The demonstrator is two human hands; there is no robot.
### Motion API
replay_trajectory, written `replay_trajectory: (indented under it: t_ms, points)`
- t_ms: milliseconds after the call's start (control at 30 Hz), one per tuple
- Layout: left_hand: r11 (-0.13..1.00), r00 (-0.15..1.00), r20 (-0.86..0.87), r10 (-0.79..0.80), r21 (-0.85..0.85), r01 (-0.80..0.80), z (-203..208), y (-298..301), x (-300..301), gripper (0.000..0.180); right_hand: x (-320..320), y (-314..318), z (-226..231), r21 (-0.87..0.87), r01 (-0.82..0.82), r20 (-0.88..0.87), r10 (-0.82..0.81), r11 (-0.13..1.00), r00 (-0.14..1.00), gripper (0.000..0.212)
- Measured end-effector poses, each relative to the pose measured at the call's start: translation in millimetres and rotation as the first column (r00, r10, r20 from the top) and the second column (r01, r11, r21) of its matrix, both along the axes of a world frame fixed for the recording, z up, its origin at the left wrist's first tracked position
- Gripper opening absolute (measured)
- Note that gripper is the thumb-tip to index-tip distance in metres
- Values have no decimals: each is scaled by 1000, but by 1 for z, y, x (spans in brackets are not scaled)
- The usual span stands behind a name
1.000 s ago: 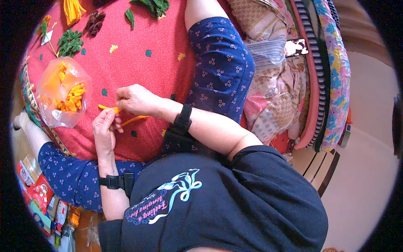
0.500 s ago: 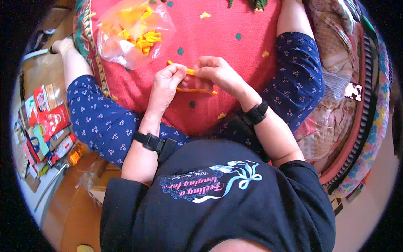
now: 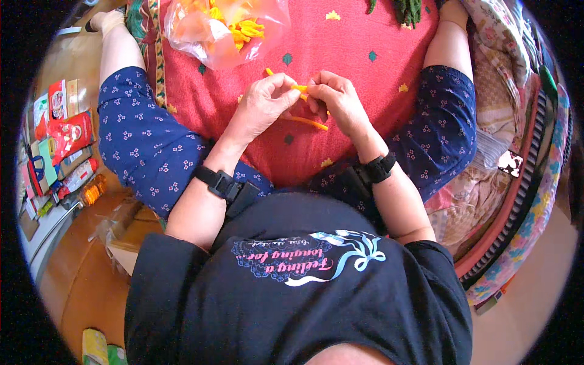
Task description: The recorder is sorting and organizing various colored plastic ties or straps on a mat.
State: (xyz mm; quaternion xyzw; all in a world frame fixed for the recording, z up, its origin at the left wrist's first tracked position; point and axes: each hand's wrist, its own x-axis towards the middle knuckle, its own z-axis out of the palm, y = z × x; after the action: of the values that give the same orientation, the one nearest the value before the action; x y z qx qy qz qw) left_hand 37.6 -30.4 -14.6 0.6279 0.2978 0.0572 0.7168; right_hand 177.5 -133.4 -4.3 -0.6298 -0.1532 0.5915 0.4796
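Both hands meet over the red patterned cloth (image 3: 213,109), pinching a thin yellow stem (image 3: 299,89) that looks like a pipe cleaner. My left hand (image 3: 263,104) is closed on its left part, and one end sticks out above the knuckles. Thumb and fingers of my right hand (image 3: 342,102) pinch it just to the right, fingertips nearly touching the left ones. A yellow strand (image 3: 310,123) runs below the hands; whether it is the same stem is hidden by my fingers. Beyond them lies a clear plastic bag (image 3: 222,58) with bunched yellow pieces (image 3: 246,31) inside.
A dark green bundle (image 3: 410,11) lies at the cloth's far edge. Piled bedding (image 3: 468,201) is at the right. On the left, several packets, including a red one (image 3: 70,135), cover a low surface. My legs flank the cloth.
The hands have drawn closer together on the yellow stem, the right one turning inward. The whole view has shifted, so the bag and cloth appear further right and higher.
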Motion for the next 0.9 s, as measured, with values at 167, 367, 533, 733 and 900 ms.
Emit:
replay_trajectory:
  t_ms: [167,367,533,733,900]
  points:
    - [997,999,41,11,-76,-8,-4,-1,-2,6,-4,1,2,-31,-58,94,60,998,994,9]
    - [988,998,5,-59,-146,59,-1,0,-2,10,-7,-1,-6,33,-13,131,9,999,991,10]
    - [994,998,49,-28,-103,33,-3,0,-1,15,-7,0,-2,21,-63,190,58,998,980,9]
    - [993,999,-38,-6,-122,1,-6,2,-1,16,-7,0,-7,125,-122,279,83,985,957,8]
    - [920,998,-61,21,-389,-44,1,8,-4,16,3,-4,-4,122,-126,64,119,985,991,9]
